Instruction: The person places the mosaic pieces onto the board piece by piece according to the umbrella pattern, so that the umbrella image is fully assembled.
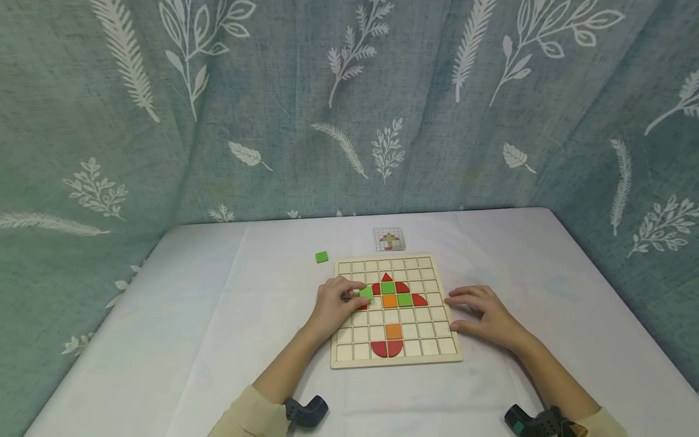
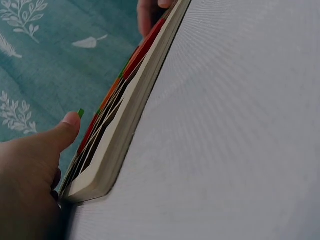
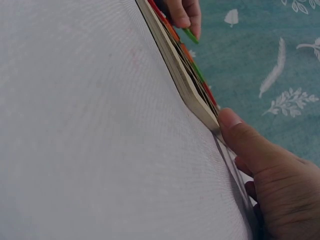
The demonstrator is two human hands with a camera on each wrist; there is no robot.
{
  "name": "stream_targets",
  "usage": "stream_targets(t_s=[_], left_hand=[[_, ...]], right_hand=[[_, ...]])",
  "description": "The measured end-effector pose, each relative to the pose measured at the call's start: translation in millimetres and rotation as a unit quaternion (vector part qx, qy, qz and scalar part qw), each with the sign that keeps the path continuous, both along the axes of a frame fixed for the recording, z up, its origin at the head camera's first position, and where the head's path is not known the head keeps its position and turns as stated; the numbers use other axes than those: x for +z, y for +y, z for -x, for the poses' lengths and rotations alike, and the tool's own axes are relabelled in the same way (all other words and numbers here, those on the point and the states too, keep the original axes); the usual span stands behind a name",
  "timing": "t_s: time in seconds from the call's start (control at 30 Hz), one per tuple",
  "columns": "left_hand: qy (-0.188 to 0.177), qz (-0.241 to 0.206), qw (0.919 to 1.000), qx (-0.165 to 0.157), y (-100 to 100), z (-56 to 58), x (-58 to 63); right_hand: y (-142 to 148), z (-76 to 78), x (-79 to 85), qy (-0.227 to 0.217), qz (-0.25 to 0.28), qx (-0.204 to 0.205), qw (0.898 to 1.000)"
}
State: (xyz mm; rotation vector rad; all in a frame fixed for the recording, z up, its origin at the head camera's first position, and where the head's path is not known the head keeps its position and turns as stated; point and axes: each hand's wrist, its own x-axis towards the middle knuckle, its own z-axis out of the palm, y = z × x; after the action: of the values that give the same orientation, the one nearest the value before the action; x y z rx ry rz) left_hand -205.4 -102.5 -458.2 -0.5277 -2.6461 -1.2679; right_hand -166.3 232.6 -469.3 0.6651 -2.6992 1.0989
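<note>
My left hand (image 1: 334, 305) pinches a green square tile (image 1: 366, 293) between thumb and fingers, over the left part of a wooden grid board (image 1: 343, 359). In the left wrist view only a sliver of that tile (image 2: 81, 113) shows past the thumb. Red pieces lie close beside and below it, partly covered by the fingers. At the board's right edge rests my right hand (image 1: 486, 317), its fingertips and thumb against the rim and nothing gripped. Set in the grid are a red triangle (image 1: 386, 277), several red quarter-rounds (image 1: 419, 300), green squares (image 1: 405, 300) and orange squares (image 1: 394, 331).
Past the board's far edge lies a small pattern card (image 1: 389, 239) with a coloured figure on a grid. A loose green square (image 1: 321, 257) sits on the white cloth (image 1: 246, 291) off the board's far left corner. A leaf-printed curtain (image 1: 295, 109) stands behind the table.
</note>
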Motion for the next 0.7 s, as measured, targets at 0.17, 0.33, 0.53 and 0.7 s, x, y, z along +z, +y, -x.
stream_targets(t_s=[0.17, 0.33, 0.53, 0.7], left_hand=[[-0.021, 0.016, 0.9996, -0.011, 3.6, -0.1, -0.2], [-0.018, 0.049, 0.9985, -0.017, 7.6, -0.7, -1.4], [-0.019, 0.064, 0.9977, -0.009, 9.5, -1.5, -2.8], [-0.029, 0.057, 0.998, -0.004, 8.9, -3.1, -2.1]], right_hand=[[0.6, 0.8, -1.7, 0.006, 0.004, 0.003, 1.0], [1.0, 1.1, -1.6, 0.01, 0.002, 0.004, 1.0], [1.1, 0.1, 0.4, 0.018, 0.002, 0.005, 1.0], [0.7, 0.6, -0.9, 0.013, 0.006, 0.006, 1.0]])
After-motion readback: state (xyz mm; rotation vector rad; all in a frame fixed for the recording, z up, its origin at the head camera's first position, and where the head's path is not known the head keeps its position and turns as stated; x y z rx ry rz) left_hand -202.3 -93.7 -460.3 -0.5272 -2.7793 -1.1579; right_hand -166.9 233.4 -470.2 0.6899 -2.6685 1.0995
